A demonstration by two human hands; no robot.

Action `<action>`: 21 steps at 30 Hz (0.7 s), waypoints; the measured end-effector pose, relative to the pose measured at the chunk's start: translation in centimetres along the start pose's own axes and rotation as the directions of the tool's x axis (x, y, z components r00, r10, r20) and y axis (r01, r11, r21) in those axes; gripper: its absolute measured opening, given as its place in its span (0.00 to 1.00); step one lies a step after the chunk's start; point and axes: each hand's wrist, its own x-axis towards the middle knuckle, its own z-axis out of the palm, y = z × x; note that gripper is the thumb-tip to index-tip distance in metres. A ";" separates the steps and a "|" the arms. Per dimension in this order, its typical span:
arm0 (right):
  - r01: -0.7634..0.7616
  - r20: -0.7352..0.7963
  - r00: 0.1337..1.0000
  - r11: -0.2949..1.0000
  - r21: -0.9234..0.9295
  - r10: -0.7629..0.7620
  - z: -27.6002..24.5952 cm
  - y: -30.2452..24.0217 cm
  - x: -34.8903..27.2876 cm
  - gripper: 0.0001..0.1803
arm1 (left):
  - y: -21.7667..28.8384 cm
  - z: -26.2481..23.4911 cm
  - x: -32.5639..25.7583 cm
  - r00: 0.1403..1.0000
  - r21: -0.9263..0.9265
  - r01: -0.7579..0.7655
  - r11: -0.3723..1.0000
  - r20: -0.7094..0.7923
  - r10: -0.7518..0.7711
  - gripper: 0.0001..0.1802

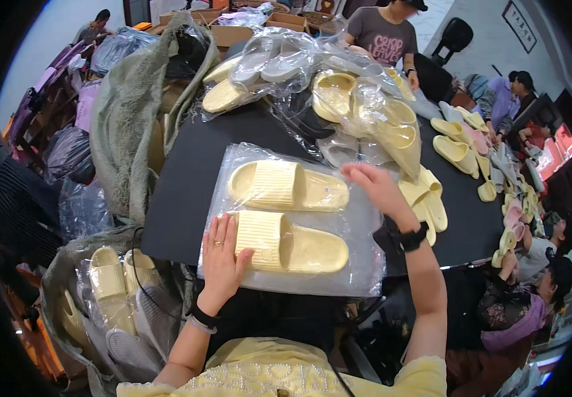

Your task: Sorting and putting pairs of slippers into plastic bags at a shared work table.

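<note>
I'd call this the bagging step. At the black table's near edge, I have the left hand flat, fingers extended, on the near slide sandal's left end. It and the far slide sandal, pale yellow with ribbed straps, appear inside a clear plastic bag. Farther right, the right hand is curled; I can't tell whether it pinches film. Next probably calls for closing the bag.
</note>
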 end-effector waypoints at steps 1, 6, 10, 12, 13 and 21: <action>-0.011 -0.007 1.000 1.000 -0.017 0.011 0.1 0.8 -1.7 0.17 | 0.0 0.4 0.0 1.000 -0.020 -0.007 1.000 0.002 0.007 0.34; 0.257 0.102 0.962 0.713 -0.652 -0.253 2.3 5.5 -7.8 0.24 | 0.3 0.6 0.2 0.996 0.033 -0.049 0.998 -0.076 0.051 0.34; -0.010 -0.111 0.983 0.552 -0.834 -0.149 0.1 9.2 -9.8 0.19 | 0.2 0.8 0.4 0.996 0.003 -0.057 0.998 -0.068 0.057 0.35; -0.092 -0.230 0.960 0.598 -0.796 -0.159 -1.6 10.4 -9.9 0.19 | 0.2 0.8 0.3 0.996 0.020 -0.041 0.999 -0.075 0.043 0.36; -0.147 -0.328 0.930 0.651 -0.745 -0.164 -2.3 10.6 -10.0 0.19 | 0.0 0.7 0.2 0.996 0.037 -0.041 0.998 -0.077 0.044 0.37; -0.390 -0.357 0.921 0.425 -0.817 0.158 -6.7 14.7 -10.5 0.38 | 0.1 0.9 0.2 0.998 0.053 -0.034 0.998 -0.049 0.037 0.38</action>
